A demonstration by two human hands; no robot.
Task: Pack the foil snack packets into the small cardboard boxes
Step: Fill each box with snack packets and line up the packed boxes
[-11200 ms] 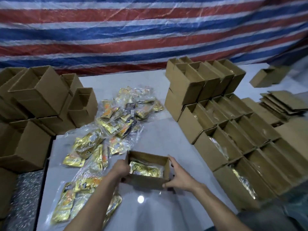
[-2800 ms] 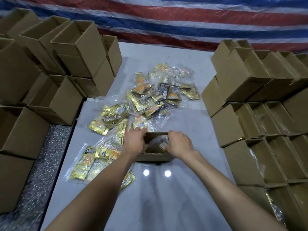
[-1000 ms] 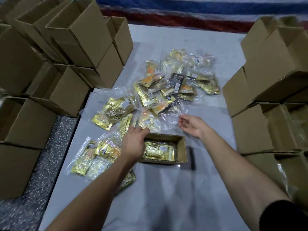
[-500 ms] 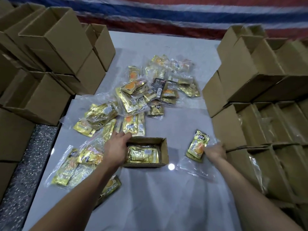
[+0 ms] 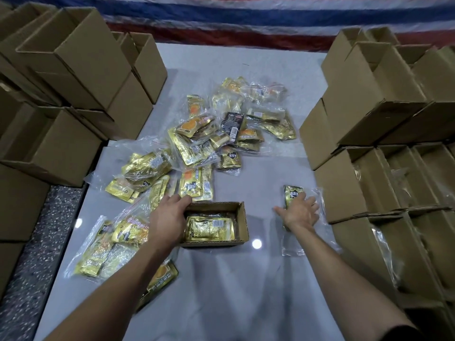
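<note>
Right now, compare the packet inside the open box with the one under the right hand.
The boxed packet lies flat inside the box, long side across; the loose packet lies on the table, long side pointing away. The boxed packet is uncovered; the loose packet is half hidden beneath the right hand. Both are gold foil.

White table [image 5: 246, 291] bears foil packets [image 5: 197, 143] (bagged), cardboard boxes [image 5: 216, 226]

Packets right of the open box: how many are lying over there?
1: a gold packet in a clear bag lies on the table under the right hand, between the open box and the right-hand box stack. The hand may hide others in that bag.
</note>
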